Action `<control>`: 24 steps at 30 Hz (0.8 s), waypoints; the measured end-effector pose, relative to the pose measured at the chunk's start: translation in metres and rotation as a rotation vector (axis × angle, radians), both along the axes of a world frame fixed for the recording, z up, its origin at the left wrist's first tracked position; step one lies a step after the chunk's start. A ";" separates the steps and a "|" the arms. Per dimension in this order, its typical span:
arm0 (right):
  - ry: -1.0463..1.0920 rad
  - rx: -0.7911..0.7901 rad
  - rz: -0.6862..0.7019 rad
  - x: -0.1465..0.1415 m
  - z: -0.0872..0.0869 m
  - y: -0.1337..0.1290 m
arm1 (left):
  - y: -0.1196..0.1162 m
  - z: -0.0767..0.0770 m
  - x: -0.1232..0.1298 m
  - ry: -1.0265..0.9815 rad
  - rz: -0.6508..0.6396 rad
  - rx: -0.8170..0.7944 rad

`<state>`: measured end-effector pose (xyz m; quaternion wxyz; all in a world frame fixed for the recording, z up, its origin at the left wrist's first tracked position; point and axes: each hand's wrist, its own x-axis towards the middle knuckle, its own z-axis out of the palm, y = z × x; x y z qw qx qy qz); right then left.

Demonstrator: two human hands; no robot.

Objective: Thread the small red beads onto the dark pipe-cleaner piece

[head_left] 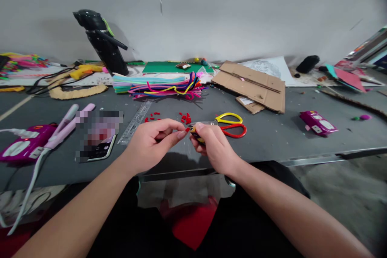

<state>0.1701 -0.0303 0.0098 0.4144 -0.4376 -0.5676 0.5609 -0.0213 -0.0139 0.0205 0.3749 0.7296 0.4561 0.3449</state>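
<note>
Thumb and forefinger of my left hand [154, 142] are pinched together near the table's front edge, at a tiny red piece [188, 129]. Close by on its right, my right hand [213, 145] is wrapped round a small yellow-and-black tool [198, 137], whose tip meets the red piece. Much of the tool is hidden by the fingers. Small red pieces [186, 118] lie in a loose group just beyond my hands, and more are scattered to the left beside a clear ruler [137, 123]. Scissors [231, 125] with one yellow and one red handle lie behind my right hand.
A phone [102, 137], a pink hair straightener [68, 127] and a purple power strip [28, 143] are at left. Bundled pipe cleaners [169, 88], a black flask [105, 46] and cardboard [250, 84] stand or lie behind. Another purple block [318, 123] sits at right.
</note>
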 end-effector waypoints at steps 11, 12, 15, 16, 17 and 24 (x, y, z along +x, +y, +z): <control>-0.020 0.002 -0.017 -0.001 -0.001 0.001 | 0.000 0.000 0.000 -0.013 0.001 0.007; -0.026 0.003 -0.019 -0.001 -0.002 0.001 | -0.001 0.000 0.000 -0.012 0.002 0.009; -0.030 0.009 -0.040 -0.001 -0.005 0.002 | -0.001 -0.001 0.000 -0.009 0.006 0.008; -0.025 0.012 -0.045 -0.001 -0.005 0.002 | -0.001 -0.002 0.000 -0.002 0.007 0.009; -0.019 0.014 -0.046 -0.001 -0.005 0.002 | -0.001 -0.002 0.000 0.007 0.010 0.014; -0.005 0.021 -0.066 0.006 -0.002 0.007 | 0.021 0.003 -0.034 0.235 0.069 0.097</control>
